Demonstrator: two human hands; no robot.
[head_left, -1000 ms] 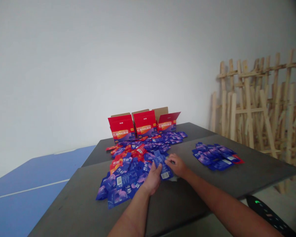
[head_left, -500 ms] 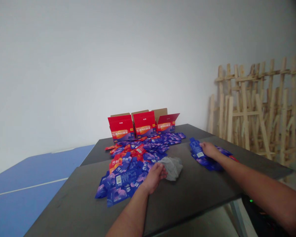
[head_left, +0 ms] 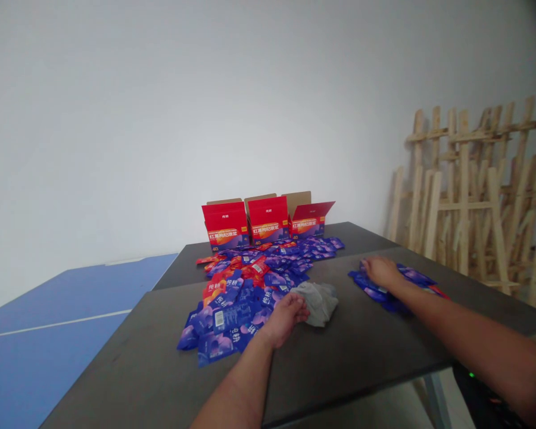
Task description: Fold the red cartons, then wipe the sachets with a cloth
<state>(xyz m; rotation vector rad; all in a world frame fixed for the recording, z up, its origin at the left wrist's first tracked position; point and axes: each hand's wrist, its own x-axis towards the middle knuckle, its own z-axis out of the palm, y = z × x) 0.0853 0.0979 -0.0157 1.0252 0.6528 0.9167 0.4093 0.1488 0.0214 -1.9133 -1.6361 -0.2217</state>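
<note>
My left hand (head_left: 288, 316) is closed on a crumpled grey cloth (head_left: 319, 302) that rests on the dark table. Just left of it spreads a heap of blue and purple pouches (head_left: 232, 316), with red-orange pouches (head_left: 254, 269) mixed in farther back. On the right side of the table, my right hand (head_left: 379, 272) has its fingers curled over a smaller pile of blue pouches (head_left: 417, 275). A blue pouch edge shows at its fingertips; the hand hides most of that pouch. A bit of red shows at this pile's right end.
Three open red cartons, the left (head_left: 227, 226), middle (head_left: 268, 220) and right one (head_left: 310, 219), stand at the back of the dark table (head_left: 143, 357). A blue table with a white line (head_left: 93, 298) adjoins on the left. Several wooden easels (head_left: 464, 196) lean at the right wall.
My right hand has lowered the blue pouch onto the right-hand pile, where it lies flatter. My left hand keeps the cloth. The view has turned slightly left.
</note>
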